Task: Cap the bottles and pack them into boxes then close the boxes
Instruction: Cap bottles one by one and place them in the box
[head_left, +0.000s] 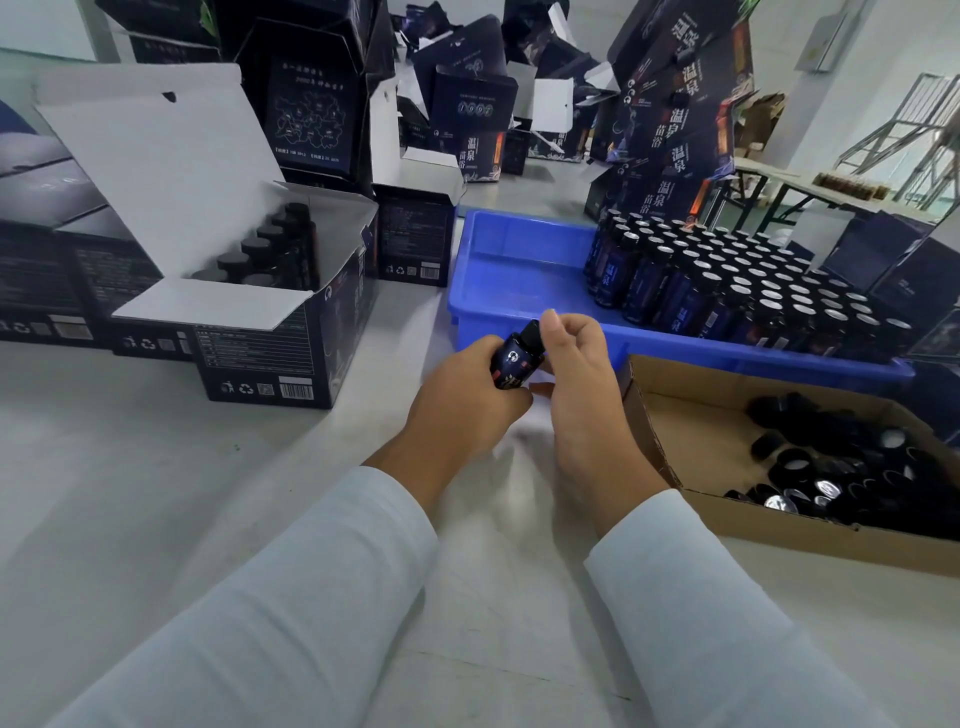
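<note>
Gripping a dark bottle (515, 362) at centre, the left hand (464, 393) wraps its body while the right hand (576, 374) pinches its black cap (532, 332). Bare surface (156, 467) lies open toward 7 o'clock. Blue tray (519, 260) of bottles crowds 1 o'clock, cardboard box of caps (691, 431) 3 o'clock, open part-filled box (270, 322) 10 o'clock.

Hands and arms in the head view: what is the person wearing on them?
Both arms wear long, plain white sleeves reaching the wrists. The left hand and right hand are bare: no gloves, rings, watch or markings visible.
</note>
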